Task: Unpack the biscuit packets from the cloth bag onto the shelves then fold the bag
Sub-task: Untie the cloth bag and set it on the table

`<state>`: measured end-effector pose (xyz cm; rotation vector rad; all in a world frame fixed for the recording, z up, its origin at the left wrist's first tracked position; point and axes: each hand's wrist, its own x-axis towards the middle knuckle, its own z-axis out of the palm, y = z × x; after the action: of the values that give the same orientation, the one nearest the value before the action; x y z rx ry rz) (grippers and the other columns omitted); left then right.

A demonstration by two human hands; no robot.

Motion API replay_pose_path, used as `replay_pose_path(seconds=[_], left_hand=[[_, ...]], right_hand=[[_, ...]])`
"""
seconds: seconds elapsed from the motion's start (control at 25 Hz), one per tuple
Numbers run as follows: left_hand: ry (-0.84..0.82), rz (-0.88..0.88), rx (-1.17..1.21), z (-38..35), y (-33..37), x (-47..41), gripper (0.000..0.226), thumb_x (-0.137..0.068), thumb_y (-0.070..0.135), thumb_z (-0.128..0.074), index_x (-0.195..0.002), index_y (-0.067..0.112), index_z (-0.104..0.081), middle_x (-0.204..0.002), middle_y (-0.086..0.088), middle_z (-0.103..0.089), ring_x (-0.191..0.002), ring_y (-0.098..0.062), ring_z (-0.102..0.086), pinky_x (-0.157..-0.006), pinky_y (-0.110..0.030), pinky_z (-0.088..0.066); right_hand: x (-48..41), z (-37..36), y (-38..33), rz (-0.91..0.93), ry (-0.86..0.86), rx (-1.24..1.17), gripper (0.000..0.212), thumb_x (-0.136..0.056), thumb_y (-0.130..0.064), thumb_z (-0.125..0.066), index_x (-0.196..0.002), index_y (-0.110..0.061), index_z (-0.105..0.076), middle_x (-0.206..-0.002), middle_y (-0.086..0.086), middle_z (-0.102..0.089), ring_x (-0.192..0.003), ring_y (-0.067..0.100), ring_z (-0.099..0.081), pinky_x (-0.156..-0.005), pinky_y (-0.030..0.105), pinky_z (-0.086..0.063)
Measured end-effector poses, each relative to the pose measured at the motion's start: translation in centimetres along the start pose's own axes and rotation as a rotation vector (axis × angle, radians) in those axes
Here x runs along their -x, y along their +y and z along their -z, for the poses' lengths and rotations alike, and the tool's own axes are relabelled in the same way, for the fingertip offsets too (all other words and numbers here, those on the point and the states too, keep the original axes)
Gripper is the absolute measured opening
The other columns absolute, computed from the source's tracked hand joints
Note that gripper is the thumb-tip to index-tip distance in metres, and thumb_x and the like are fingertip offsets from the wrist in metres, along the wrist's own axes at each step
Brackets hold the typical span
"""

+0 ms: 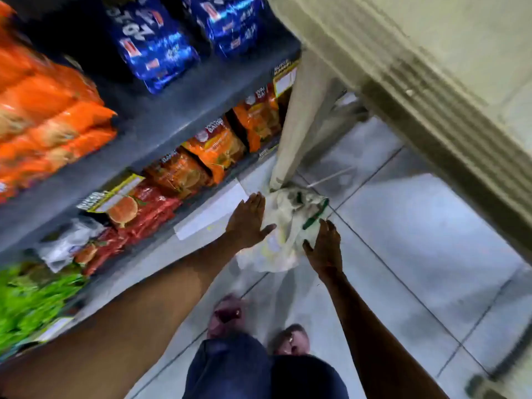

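Both hands are spread open, fingers extended, over the cloth bag (283,234), which lies crumpled on the floor (403,240) beside the shelves (161,131). The left hand (249,221) rests on its left edge; the right hand (325,249) is at its right edge, contact unclear.

Just one view here, taken from up at head height and aimed steeply down at the floor (403,226). The frame is tilted, so the shelves (161,133) are seen running diagonally up the left side, and a pale post (296,131) is caught at top centre. Both hands and the feet (227,315) are kept near the middle and bottom. Heavy wide-angle bending and motion blur are seen toward the edges.
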<state>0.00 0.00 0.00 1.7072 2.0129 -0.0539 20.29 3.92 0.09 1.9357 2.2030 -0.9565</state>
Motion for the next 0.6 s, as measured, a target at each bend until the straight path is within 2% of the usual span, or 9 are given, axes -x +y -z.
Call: replay_pose_path(seconds=[0.16, 0.24, 0.32, 0.4, 0.44, 0.48, 0.52, 0.56, 0.6], left_hand=[[-0.185, 0.044, 0.103, -4.2, -0.5, -7.3, 0.111, -0.078, 0.06, -0.059, -0.148, -0.003, 0.0, -0.158, -0.022, 0.0, -0.139, -0.037, -0.03, -0.112, -0.044, -0.032], [-0.229, 0.062, 0.139, -6.8, -0.2, -10.2, 0.116, -0.076, 0.054, -0.066, -0.146, -0.005, 0.005, -0.157, -0.025, 0.003, -0.135, -0.04, -0.036, -0.108, -0.044, -0.036], [-0.241, 0.093, 0.203, -8.7, -0.7, -12.0, 0.116, -0.075, 0.05, -0.069, -0.147, -0.004, 0.005, -0.156, -0.025, -0.009, -0.134, -0.041, -0.037, -0.107, -0.046, -0.037], [-0.195, 0.07, 0.216, -9.5, -1.1, -12.5, 0.094, -0.079, 0.039, -0.068, -0.146, 0.0, -0.016, -0.143, -0.024, -0.039, -0.126, -0.041, -0.044, -0.101, -0.047, -0.043], [-0.099, 0.015, 0.202, -9.5, -1.0, -12.1, 0.07, -0.079, 0.029, -0.069, -0.136, 0.002, -0.04, -0.127, -0.023, -0.055, -0.117, -0.041, -0.052, -0.092, -0.045, -0.049], [0.053, -0.043, 0.173, -9.6, -0.8, -11.7, 0.043, -0.073, 0.019, -0.071, -0.112, 0.003, -0.061, -0.104, -0.022, -0.066, -0.099, -0.04, -0.062, -0.077, -0.04, -0.056], [0.076, -0.061, 0.143, -9.5, -0.7, -10.7, 0.024, -0.064, 0.014, -0.077, -0.085, 0.005, -0.069, -0.08, -0.018, -0.069, -0.078, -0.037, -0.067, -0.06, -0.034, -0.057], [0.143, -0.083, 0.075, -9.3, -0.9, -9.9, 0.017, -0.059, 0.015, -0.081, -0.07, 0.008, -0.07, -0.069, -0.013, -0.069, -0.067, -0.032, -0.067, -0.052, -0.028, -0.053], [0.121, -0.081, 0.077, -8.3, -0.9, -8.9, 0.014, -0.065, 0.018, -0.079, -0.071, 0.009, -0.07, -0.074, -0.011, -0.069, -0.073, -0.03, -0.066, -0.056, -0.027, -0.051]], right_hand=[[-7.3, -2.8, 3.2, -0.063, -0.074, -0.069, 0.096, -0.074, -0.03, -0.074, -0.147, -0.003, -0.018, -0.153, 0.02, -0.026, -0.14, 0.034, -0.026, -0.115, 0.038, -0.025], [-10.9, -3.6, 4.1, -0.065, -0.061, -0.122, 0.1, -0.071, -0.022, -0.078, -0.147, -0.001, -0.017, -0.153, 0.019, -0.026, -0.14, 0.033, -0.029, -0.113, 0.034, -0.025], [-13.7, -4.0, 4.3, -0.058, -0.091, -0.173, 0.1, -0.074, -0.015, -0.076, -0.148, -0.002, -0.011, -0.155, 0.017, -0.022, -0.141, 0.031, -0.028, -0.113, 0.033, -0.026], [-15.4, -4.9, 4.1, -0.068, -0.178, -0.286, 0.099, -0.077, -0.008, -0.072, -0.149, -0.005, -0.005, -0.155, 0.017, -0.024, -0.14, 0.031, -0.031, -0.113, 0.038, -0.029], [-15.4, -5.4, 3.4, -0.083, -0.26, -0.38, 0.095, -0.079, -0.002, -0.07, -0.15, -0.007, -0.006, -0.153, 0.017, -0.027, -0.138, 0.032, -0.034, -0.111, 0.041, -0.032], [-15.0, -5.8, 2.7, -0.098, -0.33, -0.471, 0.091, -0.08, 0.003, -0.067, -0.149, -0.007, -0.01, -0.15, 0.018, -0.031, -0.135, 0.033, -0.038, -0.108, 0.043, -0.036], [-14.5, -6.2, 1.9, -0.109, -0.356, -0.509, 0.084, -0.08, 0.006, -0.065, -0.148, -0.007, -0.018, -0.147, 0.018, -0.037, -0.132, 0.034, -0.042, -0.104, 0.041, -0.039], [-13.9, -6.2, 1.1, -0.102, -0.344, -0.48, 0.073, -0.081, 0.005, -0.065, -0.144, -0.003, -0.03, -0.141, 0.018, -0.045, -0.128, 0.033, -0.047, -0.1, 0.037, -0.041], [-13.0, -6.0, 0.4, -0.084, -0.311, -0.389, 0.058, -0.081, 0.002, -0.065, -0.135, 0.001, -0.044, -0.134, 0.02, -0.054, -0.124, 0.033, -0.052, -0.094, 0.031, -0.041]])
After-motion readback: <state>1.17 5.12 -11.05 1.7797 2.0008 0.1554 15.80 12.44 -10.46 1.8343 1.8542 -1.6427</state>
